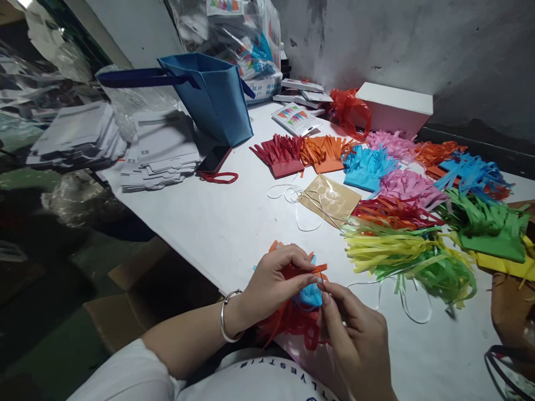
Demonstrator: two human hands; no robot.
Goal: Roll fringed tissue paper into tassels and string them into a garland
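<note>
My left hand (276,281), a silver bangle at its wrist, is closed on an orange paper tassel (320,268), whose folded end sticks out past the fingertips. Thumb and forefinger of my right hand (355,323) pinch a thin, needle-like piece (321,277) against that orange end. Below both hands hang blue tassel strips (310,296) and red strips (307,328), partly hidden by the fingers. A white string (405,301) lies in loops just right of my right hand. Beyond it is a bundle of yellow and green tassels (380,250).
Several fringed paper bundles, among them dark red (284,156) and green (489,223), spread across the white table (200,223). A tan card (330,199) with white string lies mid-table. Behind stand a blue bag (213,94), paper stacks (163,145), a phone (214,160) and a white box (395,108).
</note>
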